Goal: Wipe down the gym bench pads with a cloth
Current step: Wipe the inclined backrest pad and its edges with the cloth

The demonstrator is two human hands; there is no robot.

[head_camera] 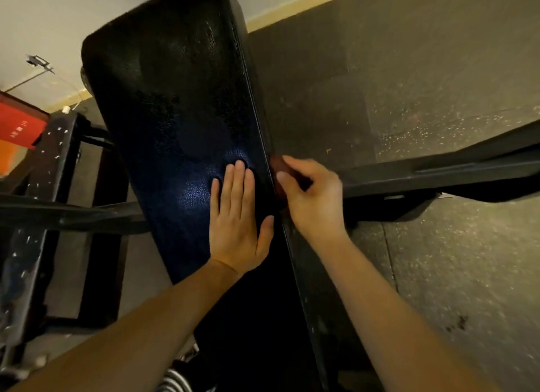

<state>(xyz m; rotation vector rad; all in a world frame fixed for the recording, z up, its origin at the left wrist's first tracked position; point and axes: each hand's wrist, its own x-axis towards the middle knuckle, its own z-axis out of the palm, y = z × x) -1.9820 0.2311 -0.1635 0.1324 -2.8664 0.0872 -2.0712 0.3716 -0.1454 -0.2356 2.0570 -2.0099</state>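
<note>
Bench pad (169, 99): black, textured, and running lengthwise away from the person, with its near end lost in shadow.

Hand state:
- The left hand (236, 228) lies flat on the pad's top surface, close to the pad's right edge, with fingers straight and together. It holds nothing and appears to brace the pad.
- The right hand (312, 201) sits against the pad's right side edge, fingers curled round a dark reddish cloth (279, 191). The cloth is blurred and mostly hidden by the fingers.

Progress assessment:
- The cloth is in contact with, or just beside, the pad's right side edge, so the step in hand is judged to be wiping that edge.
- The top surface shows a sheen just left of the flat hand and duller patches toward the pad's far end. Whether any part of it has been wiped cannot be told.
- Remaining work, as judged: the far end of the pad, the left side edge, and any other pads outside this view.
</note>
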